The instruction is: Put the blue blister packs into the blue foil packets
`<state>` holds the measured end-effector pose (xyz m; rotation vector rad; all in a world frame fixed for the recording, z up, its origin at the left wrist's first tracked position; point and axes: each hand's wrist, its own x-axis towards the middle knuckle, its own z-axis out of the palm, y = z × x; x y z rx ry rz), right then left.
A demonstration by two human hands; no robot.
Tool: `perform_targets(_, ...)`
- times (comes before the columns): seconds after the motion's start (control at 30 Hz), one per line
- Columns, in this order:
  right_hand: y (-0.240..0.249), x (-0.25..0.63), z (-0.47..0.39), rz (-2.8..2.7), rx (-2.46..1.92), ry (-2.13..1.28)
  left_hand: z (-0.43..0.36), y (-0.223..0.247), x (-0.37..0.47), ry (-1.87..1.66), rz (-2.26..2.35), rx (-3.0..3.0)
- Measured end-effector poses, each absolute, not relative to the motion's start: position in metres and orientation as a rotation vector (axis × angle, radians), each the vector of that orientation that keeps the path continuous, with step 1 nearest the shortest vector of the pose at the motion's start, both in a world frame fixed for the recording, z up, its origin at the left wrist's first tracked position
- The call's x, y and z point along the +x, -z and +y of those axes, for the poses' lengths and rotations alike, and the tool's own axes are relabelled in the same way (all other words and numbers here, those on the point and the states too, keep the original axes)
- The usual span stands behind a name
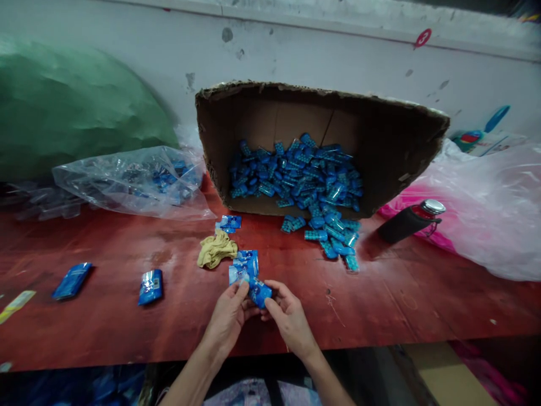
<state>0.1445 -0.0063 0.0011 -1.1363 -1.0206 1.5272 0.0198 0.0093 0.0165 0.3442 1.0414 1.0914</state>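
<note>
Near the table's front edge, my left hand [230, 316] and my right hand [289, 316] are both closed on one small blue packet [259, 293], one at each side. Just behind it, flat blue and white sachets [245, 262] lie on the red table, partly hidden by my left fingers. Two more sachets [230, 222] lie farther back, beside a crumpled yellow cloth [216, 249]. An open cardboard box [279, 107] lies on its side with many small blue capped containers [296, 169], and several of them have spilled onto the table in front.
Two blue packets [72, 280] [150, 287] lie on the left of the red table [372, 304]. Clear plastic bags [127, 180] stand behind them, near a large green sack [76, 101]. A dark bottle [408, 221] and pink and clear plastic [486, 208] are at the right.
</note>
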Motion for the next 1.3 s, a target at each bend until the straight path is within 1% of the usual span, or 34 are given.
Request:
perform_targets(0.1, -0.001, 0.146, -0.005, -1.014, -1.126, -1.558, 0.008, -0.019, 0.02, -1.036, 1.02, 0.342)
perform_targets(0.23, 0.001, 0.146, -0.003, -0.992, -1.129, -1.549, 0.007, -0.015, 0.019, -0.989, 1.101, 0.365)
perform_targets(0.43, 0.001, 0.142, -0.002, -0.901, -1.183, -1.555, 0.015, -0.009, 0.012, -1.266, 1.428, 0.665)
perform_targets(0.57, 0.001, 0.138, -0.005, -0.884, -1.189, -1.556, 0.015, -0.007, 0.007, -1.274, 1.572, 0.871)
perform_targets(0.7, 0.002, 0.136, -0.007, -0.974, -1.205, -1.463, 0.011, -0.008, 0.005, -1.272, 1.68, 1.063)
perform_targets(0.77, 0.002, 0.136, -0.006, -1.009, -1.201, -1.446, 0.01, -0.008, 0.005, -1.3, 1.654, 1.055)
perform_targets(0.83, 0.002, 0.138, -0.006, -1.025, -1.201, -1.455, 0.011, -0.009, 0.006, -1.315, 1.558, 0.884)
perform_targets(0.93, -0.002, 0.141, -0.007, -1.097, -1.215, -1.419, 0.011, -0.011, 0.009, -1.147, 1.275, 0.544)
perform_targets(1.0, -0.006, 0.143, -0.009, -1.202, -1.205, -1.37, 0.01, -0.012, 0.01, -1.011, 1.115, 0.431)
perform_targets(1.13, -0.012, 0.148, -0.01, -1.331, -1.163, -1.286, 0.006, -0.014, 0.009, -0.949, 1.046, 0.29)
perform_targets(1.3, -0.009, 0.149, -0.005, -1.07, -1.072, -1.506, 0.004, -0.014, 0.01, -0.973, 1.024, 0.228)
